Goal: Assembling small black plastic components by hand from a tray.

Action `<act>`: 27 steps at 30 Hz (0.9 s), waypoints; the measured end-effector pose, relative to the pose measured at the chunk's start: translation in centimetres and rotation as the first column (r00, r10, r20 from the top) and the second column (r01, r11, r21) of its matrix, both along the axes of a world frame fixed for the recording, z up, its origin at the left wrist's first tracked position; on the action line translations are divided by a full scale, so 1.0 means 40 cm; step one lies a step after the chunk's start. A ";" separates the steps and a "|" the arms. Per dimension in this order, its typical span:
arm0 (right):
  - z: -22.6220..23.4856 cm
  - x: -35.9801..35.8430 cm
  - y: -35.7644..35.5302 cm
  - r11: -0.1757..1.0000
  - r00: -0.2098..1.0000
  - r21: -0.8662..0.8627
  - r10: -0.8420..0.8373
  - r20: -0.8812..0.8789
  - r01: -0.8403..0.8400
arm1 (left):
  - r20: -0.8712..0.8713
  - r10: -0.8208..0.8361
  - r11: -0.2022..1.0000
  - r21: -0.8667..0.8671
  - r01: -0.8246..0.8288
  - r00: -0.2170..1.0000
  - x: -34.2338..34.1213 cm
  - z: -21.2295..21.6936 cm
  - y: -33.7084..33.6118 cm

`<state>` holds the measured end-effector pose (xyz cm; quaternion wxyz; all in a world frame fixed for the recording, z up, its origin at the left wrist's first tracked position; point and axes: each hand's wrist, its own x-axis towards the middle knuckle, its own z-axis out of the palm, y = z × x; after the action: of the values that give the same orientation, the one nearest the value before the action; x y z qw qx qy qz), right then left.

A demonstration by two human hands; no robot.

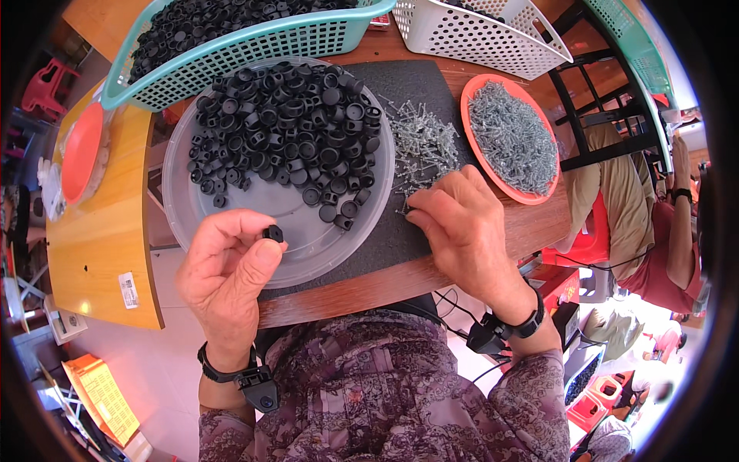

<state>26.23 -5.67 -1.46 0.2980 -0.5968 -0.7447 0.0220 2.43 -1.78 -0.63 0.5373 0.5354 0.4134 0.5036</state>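
While the left hand [227, 262] pinches one black cap [272, 232] between thumb and fingertips above the near rim of the clear tray [308, 246], the right hand [462, 223] rests on the dark mat [400, 231] with its fingertips drawn together at the edge of the loose screws [422, 142]; whether they grip a screw I cannot tell, since the fingers cover the spot. Small, hard and light, the cap should handle easily but looks smooth enough to slip or flick away, so a hold across its round sides, as now, seems best. More caps [289, 127] lie heaped in the tray, touching one another, and others fill the teal basket [254, 50] behind it. An orange dish [471, 131] of screws sits just right of the mat, with a white basket [477, 35] beyond. The cap's open side is too small to make out, both baskets are cut off at the top, and another person [654, 223] sits at the right edge, mostly out of frame.
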 end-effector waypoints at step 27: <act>0.007 -0.014 0.017 0.996 0.950 -0.063 0.039 -0.310 -0.061 | 0.068 -0.073 0.997 -0.032 0.076 0.995 -0.014 0.005 0.005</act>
<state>25.69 -4.99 -1.17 0.3883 -0.5772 -0.7027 0.1493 1.88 -1.58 -0.43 0.5785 0.5239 0.3836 0.4937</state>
